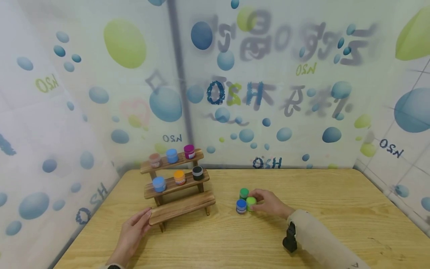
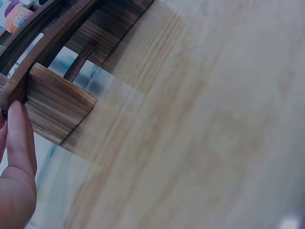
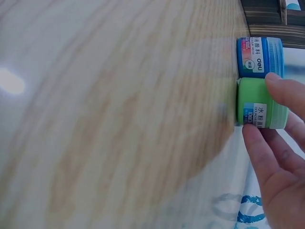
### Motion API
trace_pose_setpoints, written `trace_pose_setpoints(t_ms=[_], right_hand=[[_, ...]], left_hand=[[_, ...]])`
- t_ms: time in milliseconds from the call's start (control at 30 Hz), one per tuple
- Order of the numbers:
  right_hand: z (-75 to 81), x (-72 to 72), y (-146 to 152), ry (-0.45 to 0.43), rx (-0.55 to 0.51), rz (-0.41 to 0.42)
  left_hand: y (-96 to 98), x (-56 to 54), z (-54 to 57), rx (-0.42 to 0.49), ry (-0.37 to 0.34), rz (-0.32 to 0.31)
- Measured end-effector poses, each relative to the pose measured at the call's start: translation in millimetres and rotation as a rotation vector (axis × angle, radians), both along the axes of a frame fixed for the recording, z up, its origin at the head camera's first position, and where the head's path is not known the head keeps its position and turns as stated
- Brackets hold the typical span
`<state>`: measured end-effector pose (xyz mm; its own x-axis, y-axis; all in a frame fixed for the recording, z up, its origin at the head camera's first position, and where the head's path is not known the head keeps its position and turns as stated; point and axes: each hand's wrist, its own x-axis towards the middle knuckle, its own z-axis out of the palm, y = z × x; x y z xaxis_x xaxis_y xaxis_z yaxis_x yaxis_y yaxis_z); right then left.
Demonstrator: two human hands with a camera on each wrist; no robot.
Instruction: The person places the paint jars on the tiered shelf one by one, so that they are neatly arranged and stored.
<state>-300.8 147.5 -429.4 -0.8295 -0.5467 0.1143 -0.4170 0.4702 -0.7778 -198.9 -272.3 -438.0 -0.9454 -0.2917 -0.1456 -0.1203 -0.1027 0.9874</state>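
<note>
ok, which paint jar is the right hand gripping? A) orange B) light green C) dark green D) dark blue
B: the right hand pinches the light green jar between thumb and fingers; the dark blue jar sits touching it, ungripped.

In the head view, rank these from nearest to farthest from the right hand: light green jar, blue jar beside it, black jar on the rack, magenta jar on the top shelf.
1. light green jar, pinched by the right hand.
2. blue jar, touching it on the left.
3. black jar, middle shelf, right end.
4. magenta jar, top shelf, right end.
</note>
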Motion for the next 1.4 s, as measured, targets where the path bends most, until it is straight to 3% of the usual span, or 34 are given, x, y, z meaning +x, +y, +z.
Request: trace_pose_setpoints(t_ms=[500,800,1100,1400], right_hand=[[16.2,-7.2,4.1,0.077,0.032,-0.023],[42.0,-12.7,-1.4,0.185,-0.003,0.002],[61.3,-15.8,-12.8,0.175,0.025,0.048],[69.9,-16.5,-35.4,0.198,0.026,0.116]], left_hand=[[-0.4,-0.5,-1.1,-0.009,-0.001,-0.002],[0.5,-0.9,-0.1,-0.024,-0.015,0.004],[1.1,-0.9,0.7,-0.016,-0.003,0.005],[0.8,-0.9,-0.1,-0.019,-0.002,0.005]])
